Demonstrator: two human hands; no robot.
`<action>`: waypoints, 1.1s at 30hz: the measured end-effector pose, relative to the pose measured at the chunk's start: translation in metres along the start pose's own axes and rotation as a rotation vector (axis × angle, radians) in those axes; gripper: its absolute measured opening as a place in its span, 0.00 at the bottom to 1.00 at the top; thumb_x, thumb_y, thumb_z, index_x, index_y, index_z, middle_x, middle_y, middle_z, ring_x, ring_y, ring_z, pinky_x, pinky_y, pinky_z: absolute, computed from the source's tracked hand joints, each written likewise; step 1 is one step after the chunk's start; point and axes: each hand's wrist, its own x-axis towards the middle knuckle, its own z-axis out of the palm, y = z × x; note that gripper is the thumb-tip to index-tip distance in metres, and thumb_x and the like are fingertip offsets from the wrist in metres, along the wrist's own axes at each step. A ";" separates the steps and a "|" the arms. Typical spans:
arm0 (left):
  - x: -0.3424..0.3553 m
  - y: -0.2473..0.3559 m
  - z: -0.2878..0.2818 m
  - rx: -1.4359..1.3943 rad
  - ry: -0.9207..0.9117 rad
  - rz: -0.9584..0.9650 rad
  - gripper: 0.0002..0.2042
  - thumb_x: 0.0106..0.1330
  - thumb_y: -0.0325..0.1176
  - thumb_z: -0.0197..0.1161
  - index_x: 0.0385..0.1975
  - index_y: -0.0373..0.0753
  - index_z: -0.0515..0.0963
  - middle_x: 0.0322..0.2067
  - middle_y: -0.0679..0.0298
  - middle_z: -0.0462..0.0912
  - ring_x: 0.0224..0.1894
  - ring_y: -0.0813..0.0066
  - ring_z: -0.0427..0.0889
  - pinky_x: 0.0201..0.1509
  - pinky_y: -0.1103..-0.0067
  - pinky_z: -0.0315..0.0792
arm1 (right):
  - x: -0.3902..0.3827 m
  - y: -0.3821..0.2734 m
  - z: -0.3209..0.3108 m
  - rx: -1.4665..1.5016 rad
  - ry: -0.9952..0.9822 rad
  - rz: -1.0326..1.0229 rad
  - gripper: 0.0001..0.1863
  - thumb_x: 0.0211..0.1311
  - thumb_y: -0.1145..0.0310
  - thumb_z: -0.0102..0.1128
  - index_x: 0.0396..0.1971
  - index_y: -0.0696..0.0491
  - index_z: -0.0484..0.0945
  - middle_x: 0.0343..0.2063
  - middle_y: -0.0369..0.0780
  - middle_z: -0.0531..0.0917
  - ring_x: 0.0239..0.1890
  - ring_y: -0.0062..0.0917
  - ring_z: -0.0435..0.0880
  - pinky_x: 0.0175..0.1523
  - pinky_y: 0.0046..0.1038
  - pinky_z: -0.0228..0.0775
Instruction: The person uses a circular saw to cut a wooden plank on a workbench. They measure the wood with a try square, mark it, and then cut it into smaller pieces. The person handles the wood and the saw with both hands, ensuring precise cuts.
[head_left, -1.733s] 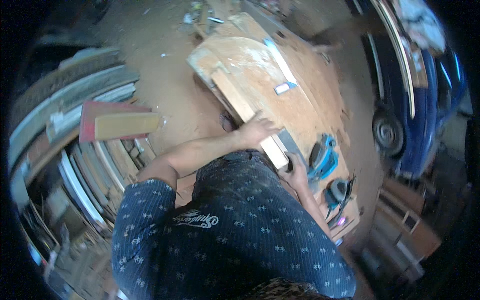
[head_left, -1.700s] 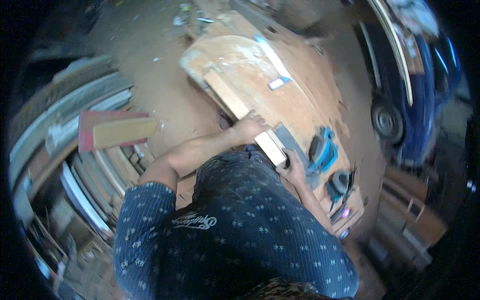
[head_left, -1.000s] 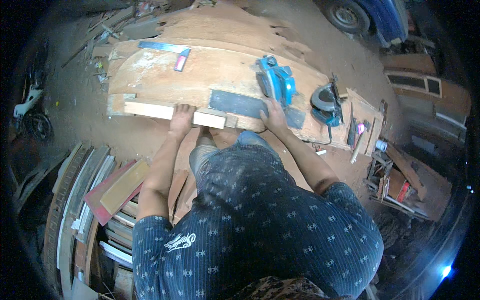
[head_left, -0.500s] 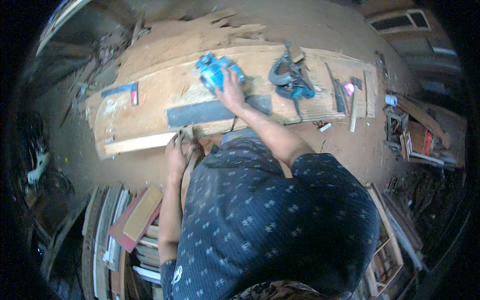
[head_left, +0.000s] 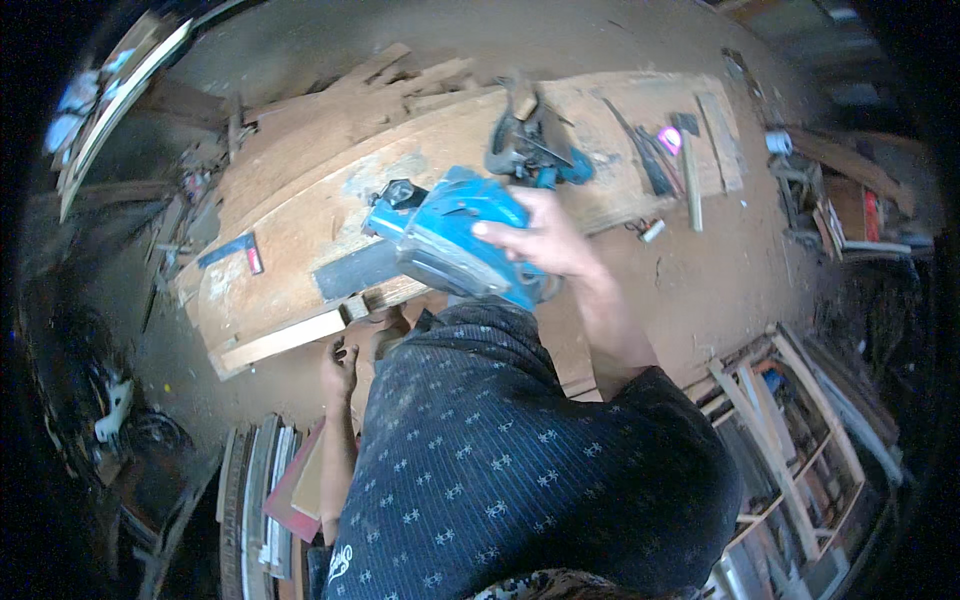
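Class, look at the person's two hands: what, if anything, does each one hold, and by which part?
The right hand holds a blue electric planer, its grip around the top of the body near the rear. The left hand hangs open below the bench edge, holding nothing.

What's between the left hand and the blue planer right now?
In the head view, the pale wood strip at the workbench edge and a dark flat plate lie between the left hand and the blue planer.

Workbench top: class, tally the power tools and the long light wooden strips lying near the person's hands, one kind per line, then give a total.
Blue electric planer, gripped by the right hand: 1
Dark circular saw on the workbench: 1
Light wooden strip at the near edge, by the left hand: 1
Total: 3
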 end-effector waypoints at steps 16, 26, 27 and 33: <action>0.041 0.049 -0.006 -0.111 -0.007 0.029 0.20 0.71 0.45 0.61 0.43 0.29 0.81 0.36 0.54 0.86 0.42 0.72 0.84 0.50 0.75 0.75 | -0.008 0.160 -0.213 -0.370 0.924 -0.055 0.21 0.61 0.61 0.68 0.50 0.59 0.79 0.30 0.37 0.83 0.23 0.18 0.79 0.27 0.22 0.72; -0.014 0.037 -0.009 -0.368 0.237 -0.215 0.15 0.69 0.39 0.63 0.42 0.31 0.82 0.33 0.62 0.85 0.36 0.78 0.82 0.44 0.78 0.76 | 0.060 0.229 -0.281 -1.075 1.298 -0.308 0.23 0.61 0.60 0.67 0.50 0.62 0.77 0.46 0.51 0.81 0.47 0.41 0.79 0.55 0.44 0.69; -0.017 0.053 -0.011 -0.396 0.207 -0.234 0.15 0.70 0.39 0.62 0.42 0.31 0.82 0.32 0.63 0.85 0.35 0.78 0.82 0.43 0.80 0.75 | 0.068 0.193 -0.261 -1.129 1.389 -0.411 0.24 0.61 0.60 0.67 0.49 0.62 0.77 0.49 0.53 0.80 0.50 0.43 0.78 0.58 0.46 0.67; -0.042 0.266 -0.078 -0.840 0.057 0.117 0.14 0.72 0.38 0.60 0.44 0.31 0.82 0.35 0.62 0.84 0.36 0.77 0.81 0.46 0.81 0.74 | 0.100 0.078 -0.005 -0.611 0.338 -0.576 0.24 0.56 0.65 0.73 0.50 0.58 0.77 0.48 0.47 0.81 0.52 0.35 0.80 0.58 0.34 0.70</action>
